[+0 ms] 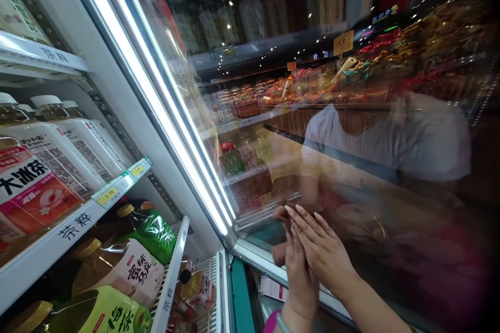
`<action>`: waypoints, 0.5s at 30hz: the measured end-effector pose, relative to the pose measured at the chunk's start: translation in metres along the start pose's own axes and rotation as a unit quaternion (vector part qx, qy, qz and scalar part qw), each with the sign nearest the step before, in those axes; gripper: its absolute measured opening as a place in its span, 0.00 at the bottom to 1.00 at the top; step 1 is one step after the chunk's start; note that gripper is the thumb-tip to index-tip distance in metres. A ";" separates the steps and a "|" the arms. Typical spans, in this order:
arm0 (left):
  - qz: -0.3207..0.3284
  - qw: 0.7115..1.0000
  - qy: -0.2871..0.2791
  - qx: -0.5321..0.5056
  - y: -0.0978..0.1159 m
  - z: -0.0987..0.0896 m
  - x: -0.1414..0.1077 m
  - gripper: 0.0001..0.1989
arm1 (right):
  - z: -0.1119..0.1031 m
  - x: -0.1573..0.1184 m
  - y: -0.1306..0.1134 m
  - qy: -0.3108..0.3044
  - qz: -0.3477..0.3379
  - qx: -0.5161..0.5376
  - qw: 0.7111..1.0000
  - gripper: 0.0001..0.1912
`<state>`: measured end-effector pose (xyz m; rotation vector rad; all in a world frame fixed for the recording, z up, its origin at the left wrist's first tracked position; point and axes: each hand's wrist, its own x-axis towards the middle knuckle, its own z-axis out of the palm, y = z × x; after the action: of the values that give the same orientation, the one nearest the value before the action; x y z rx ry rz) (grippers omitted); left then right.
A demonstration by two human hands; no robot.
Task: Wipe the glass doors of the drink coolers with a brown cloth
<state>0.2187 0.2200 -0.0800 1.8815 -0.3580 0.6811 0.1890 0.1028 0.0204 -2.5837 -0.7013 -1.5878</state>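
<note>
Close in front of the glass door (250, 166), my two hands meet low on the right of the view. My right hand (327, 254) lies across my left with its fingers stretched out and close together, and rings show on it. Upright beneath it is my left hand (300, 280), its fingers pointing up and partly covered by the right. A bangle (282, 320) circles the left wrist. I see nothing held in either hand. Reflected fingertips show in the glass just beyond them; whether my hands touch the pane I cannot tell.
Cooler shelves on the left hold large bottles with red labels (39, 192), a green bottle (156, 234) and a peach-coloured label bottle (133, 270). A yellow price tag (107, 196) sits on a shelf edge. Bright light strips (156, 88) run down the door side. The glass reflects a person and piled goods.
</note>
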 end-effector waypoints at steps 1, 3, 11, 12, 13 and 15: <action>0.021 1.000 -0.010 0.000 -0.001 0.002 -0.003 0.30 | -0.002 -0.001 0.001 0.000 -0.003 0.001 1.000 0.26; 0.028 0.998 0.041 0.026 -0.003 0.000 0.002 0.29 | -0.005 -0.004 0.004 -0.003 -0.002 -0.001 1.000 0.26; -0.019 0.995 0.088 0.031 0.011 0.017 -0.001 0.33 | -0.015 -0.021 0.013 0.009 0.031 0.005 0.999 0.26; 0.002 0.998 0.054 0.025 0.013 0.021 -0.009 0.32 | -0.017 -0.025 0.015 0.011 0.036 0.007 0.999 0.26; 0.016 0.999 0.028 0.021 0.015 0.022 -0.013 0.31 | -0.020 -0.029 0.018 0.011 0.042 0.008 0.999 0.26; 0.016 1.000 0.012 0.023 0.020 0.017 -0.014 0.31 | -0.027 -0.039 0.024 0.001 0.054 0.008 0.998 0.27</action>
<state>0.2021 0.1955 -0.0787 1.9129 -0.3616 0.7388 0.1611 0.0603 0.0051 -2.5598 -0.5611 -1.5466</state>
